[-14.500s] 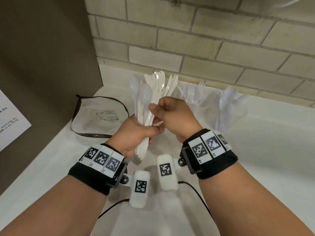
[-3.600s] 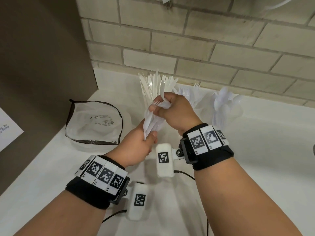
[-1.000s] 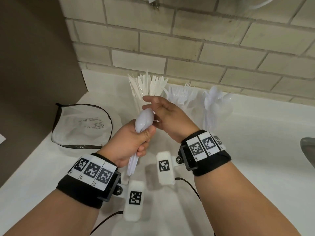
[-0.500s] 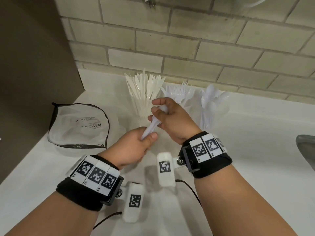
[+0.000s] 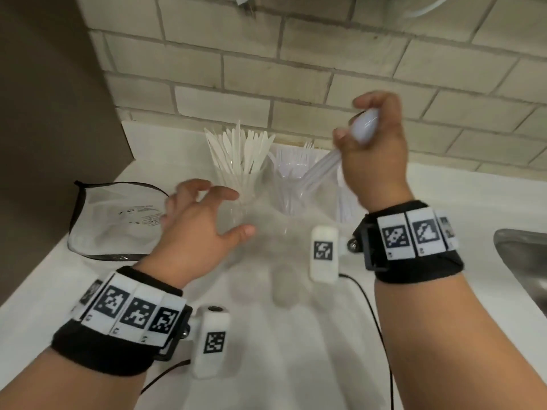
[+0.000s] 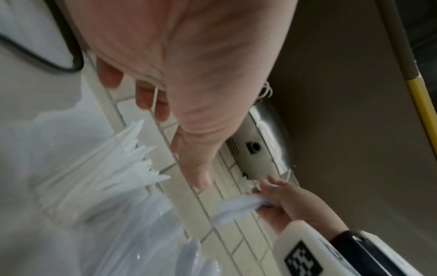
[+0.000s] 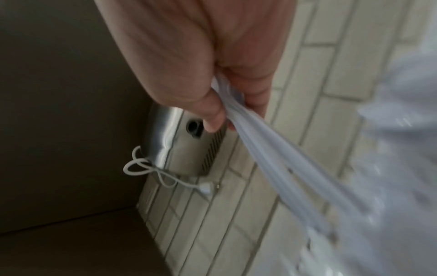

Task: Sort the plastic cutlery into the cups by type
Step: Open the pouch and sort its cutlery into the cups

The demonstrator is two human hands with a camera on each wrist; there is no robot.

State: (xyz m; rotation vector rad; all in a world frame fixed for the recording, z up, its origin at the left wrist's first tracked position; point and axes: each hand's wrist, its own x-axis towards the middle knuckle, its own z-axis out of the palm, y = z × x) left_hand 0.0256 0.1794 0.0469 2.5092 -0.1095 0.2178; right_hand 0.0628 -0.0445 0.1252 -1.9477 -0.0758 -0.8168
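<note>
My right hand [image 5: 359, 130] is raised in front of the brick wall and grips a small bunch of clear plastic spoons [image 5: 365, 125], bowls up and handles slanting down-left. In the right wrist view the spoon handles [image 7: 264, 151] run out from between thumb and fingers. My left hand [image 5: 225, 213] hovers low with fingers spread and holds nothing, just in front of the cup of white knives [image 5: 236, 161]. The cup of forks [image 5: 291, 173] stands beside it. A third cup [image 5: 343, 202], with spoons, is mostly hidden behind my right wrist. The knives [image 6: 106, 168] show blurred in the left wrist view.
A clear zip pouch with black trim [image 5: 112, 220] lies flat at the left on the white counter [image 5: 296, 350]. A steel sink edge [image 5: 521, 261] is at the far right. A dark panel [image 5: 53, 99] bounds the left. A metal dispenser [image 7: 189, 145] hangs on the wall.
My right hand has pulled the spoons out of the left hand and lifted them up and to the right. The left hand has let go and spread open.
</note>
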